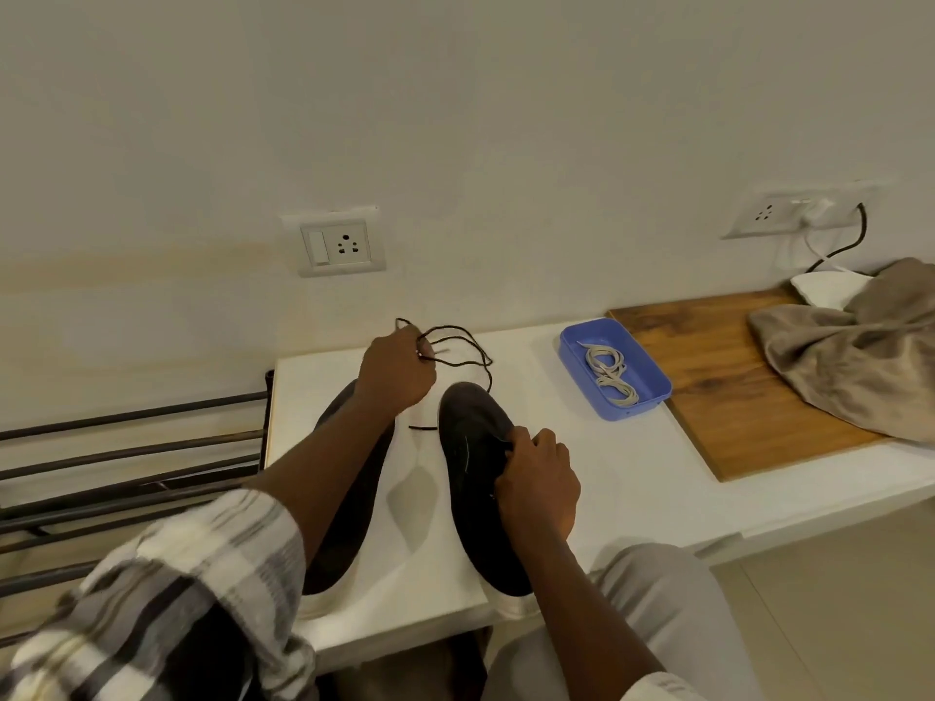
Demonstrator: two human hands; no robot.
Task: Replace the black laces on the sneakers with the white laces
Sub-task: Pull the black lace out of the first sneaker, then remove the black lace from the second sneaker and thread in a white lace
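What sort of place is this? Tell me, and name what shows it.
Likely a home room: a white counter under a wall socket, a barred metal rack beside it, a crumpled cloth on a wooden board.

sneakers (pixel 470 437) side by side on table (pixel 582 473), tray (pixel 650 379) of laces (pixel 612 371) right of them

Two dark sneakers on a white counter (pixel 582 462), laces coming out.
Left hand (pixel 397 371) holds a black lace (pixel 463 341) bunched; right hand (pixel 539 478) grips the right sneaker (pixel 470 437); white laces (pixel 609 374) lie in a blue tray (pixel 652 384).
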